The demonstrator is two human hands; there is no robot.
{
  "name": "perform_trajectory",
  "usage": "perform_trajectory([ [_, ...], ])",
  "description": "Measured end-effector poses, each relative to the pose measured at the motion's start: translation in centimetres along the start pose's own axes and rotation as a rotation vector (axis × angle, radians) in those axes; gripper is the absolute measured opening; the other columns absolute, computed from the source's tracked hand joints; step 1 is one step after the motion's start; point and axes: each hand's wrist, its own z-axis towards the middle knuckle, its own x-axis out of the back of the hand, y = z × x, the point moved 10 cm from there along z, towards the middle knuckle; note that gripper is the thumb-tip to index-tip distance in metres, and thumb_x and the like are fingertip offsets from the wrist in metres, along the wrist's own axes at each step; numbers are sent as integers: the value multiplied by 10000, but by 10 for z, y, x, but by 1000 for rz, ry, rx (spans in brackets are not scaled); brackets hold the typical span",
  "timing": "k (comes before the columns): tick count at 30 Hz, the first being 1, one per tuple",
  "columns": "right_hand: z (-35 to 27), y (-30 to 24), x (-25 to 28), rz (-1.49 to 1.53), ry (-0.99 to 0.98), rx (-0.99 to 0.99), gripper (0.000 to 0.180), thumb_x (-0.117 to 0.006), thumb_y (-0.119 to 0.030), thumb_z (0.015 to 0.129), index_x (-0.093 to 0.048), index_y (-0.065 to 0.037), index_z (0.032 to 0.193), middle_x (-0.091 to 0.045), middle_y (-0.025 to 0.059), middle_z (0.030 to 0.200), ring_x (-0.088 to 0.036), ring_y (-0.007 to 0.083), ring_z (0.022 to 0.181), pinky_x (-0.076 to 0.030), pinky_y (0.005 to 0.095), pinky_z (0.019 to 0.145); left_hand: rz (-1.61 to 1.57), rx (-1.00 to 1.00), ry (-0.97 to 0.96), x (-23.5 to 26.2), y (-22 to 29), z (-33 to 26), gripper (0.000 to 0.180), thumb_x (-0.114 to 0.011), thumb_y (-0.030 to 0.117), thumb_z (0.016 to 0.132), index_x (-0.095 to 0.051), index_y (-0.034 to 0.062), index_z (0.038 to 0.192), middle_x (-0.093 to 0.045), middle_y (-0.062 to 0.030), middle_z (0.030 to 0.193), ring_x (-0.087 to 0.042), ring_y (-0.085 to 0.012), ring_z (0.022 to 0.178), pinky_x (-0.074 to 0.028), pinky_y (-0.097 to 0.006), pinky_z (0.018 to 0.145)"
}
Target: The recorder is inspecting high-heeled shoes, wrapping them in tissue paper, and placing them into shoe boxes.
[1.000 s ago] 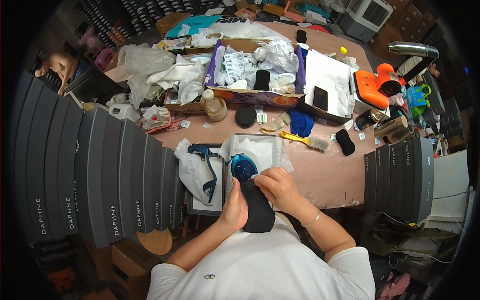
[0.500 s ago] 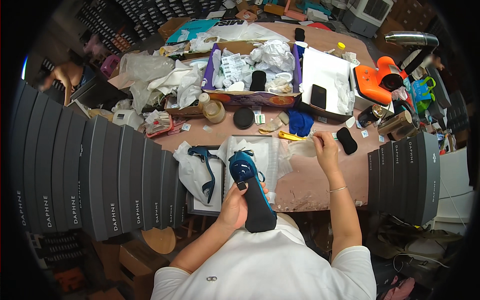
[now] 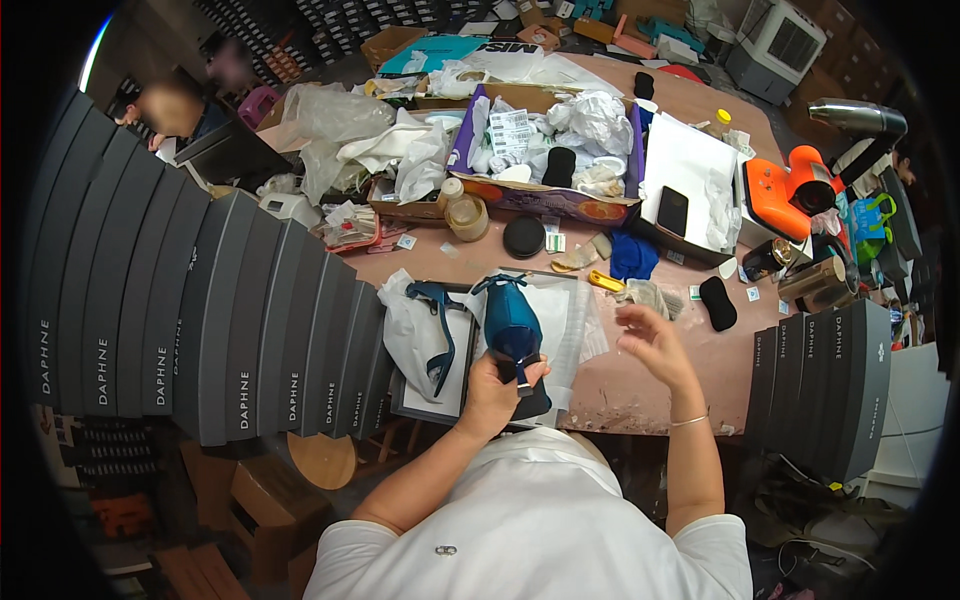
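Note:
My left hand [image 3: 493,392] is closed around a shiny dark-blue heeled sandal [image 3: 512,320], gripping it at the heel with the bow away from me. Below the sandal lies an open grey shoebox [image 3: 470,370]. On white tissue paper [image 3: 405,330] in its left part rests the matching blue sandal [image 3: 437,355], on its side. My right hand [image 3: 655,345] is raised above the table to the right of the box, fingers apart, with nothing visible in it. Just beyond its fingertips is a crumpled greyish cloth [image 3: 652,296], beside a yellow-handled tool [image 3: 605,281].
Stacks of dark grey shoeboxes [image 3: 215,320] stand at the left and right [image 3: 830,380]. Farther back are a purple carton [image 3: 545,195] of crumpled paper, a bottle [image 3: 465,217], a round black tin [image 3: 524,236], a phone [image 3: 673,212] and an orange heat gun [image 3: 790,195].
The sandal in my left hand has been turned, its sole no longer facing up. My right hand has drawn back toward me from the cloth and opened. The cloth now looks more bunched.

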Motion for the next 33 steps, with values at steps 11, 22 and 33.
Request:
perform_trajectory([
  [11,-57,12,-127,445,159,-214,336,-634,-128,885,-545,48,1157,-669,112,971,-648,164,876,-529,305,800,693,-55,166,181,-45,76,479,-640,321,887,-571,-49,1185,-624,-194,1131,-605,-256,1051,-465,-343,908],
  [22,-64,19,-188,847,260,-297,442,-459,-179,911,-435,52,1287,-617,193,1097,-635,260,976,-524,387,881,549,184,65,238,-121,110,330,-522,223,865,-573,-8,1094,-657,-178,961,-658,-278,811,-521,-345,736],
  [33,-61,21,-203,1044,-46,-360,529,-347,-330,954,-419,37,1328,-622,170,1092,-637,232,941,-538,361,834,-297,502,-507,83,-29,-8,513,-366,457,998,-481,20,1240,-645,-155,964,-665,-202,787,-571,-309,672],
])
